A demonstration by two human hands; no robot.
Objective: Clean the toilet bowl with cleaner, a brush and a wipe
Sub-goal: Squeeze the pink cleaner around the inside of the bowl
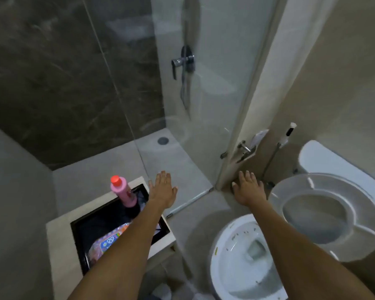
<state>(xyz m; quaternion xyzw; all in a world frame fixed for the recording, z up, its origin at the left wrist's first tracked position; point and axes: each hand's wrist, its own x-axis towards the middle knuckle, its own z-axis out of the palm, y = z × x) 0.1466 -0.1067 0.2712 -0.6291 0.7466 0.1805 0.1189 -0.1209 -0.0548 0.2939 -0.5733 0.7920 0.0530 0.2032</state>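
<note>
The white toilet bowl (227, 258) sits at the lower right with dark specks on its inner wall; its seat and lid (325, 211) stand raised against the cistern (320, 161). A pink cleaner bottle (124, 194) with a red cap stands upright in a black-lined bin (59, 239) at the lower left. My left hand (162, 189) is stretched out flat, fingers straight, just right of the bottle and holding nothing. My right hand (247, 189) is also flat and empty, out in front of the bowl near the wall corner. No brush or wipe is visible.
A glass shower screen (204, 105) rises between my hands, with a chrome tap (183, 61) and a floor drain (163, 140) behind it. A bidet sprayer (289, 132) hangs on the wall beside the cistern. A colourful packet (108, 243) lies in the bin.
</note>
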